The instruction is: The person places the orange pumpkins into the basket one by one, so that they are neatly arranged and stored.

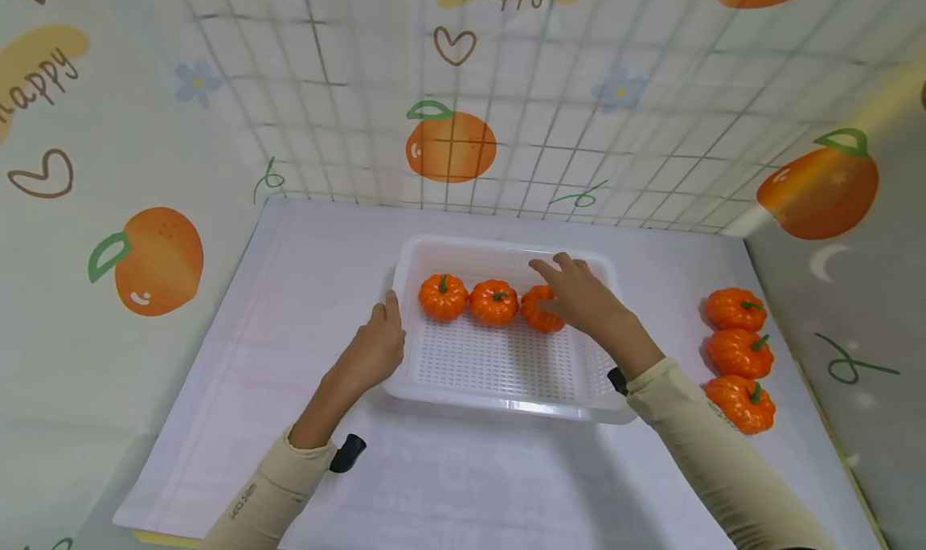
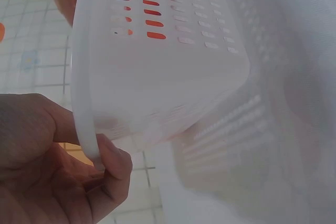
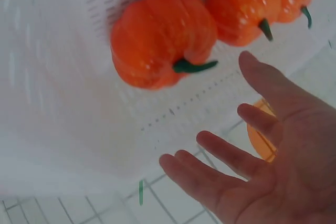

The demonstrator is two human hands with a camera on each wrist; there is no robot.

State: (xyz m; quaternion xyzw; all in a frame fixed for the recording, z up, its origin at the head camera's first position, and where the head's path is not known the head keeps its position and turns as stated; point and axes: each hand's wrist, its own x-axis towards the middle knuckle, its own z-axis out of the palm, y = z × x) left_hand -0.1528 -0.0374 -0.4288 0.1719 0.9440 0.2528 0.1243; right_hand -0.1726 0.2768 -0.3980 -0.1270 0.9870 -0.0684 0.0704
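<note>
A white plastic basket [image 1: 499, 405] with a perforated floor stands mid-table in the head view. Three small orange pumpkins with green stems lie in a row inside it: a left pumpkin [image 1: 444, 297], a middle pumpkin [image 1: 494, 303] and a right pumpkin [image 1: 537, 318]. My left hand [image 1: 374, 345] grips the basket's left rim, thumb and fingers on either side of it in the left wrist view. Over the right pumpkin hovers my right hand [image 1: 582, 297], partly hiding it. In the right wrist view its fingers are spread, apart from that pumpkin [image 3: 157, 35].
Right of the basket, three more orange pumpkins [image 1: 739, 353] form a column near the table's right edge, beside my right sleeve [image 1: 709, 437]. A wire grid [image 1: 550, 164] behind printed cloth borders the back of the white table [image 1: 304, 293].
</note>
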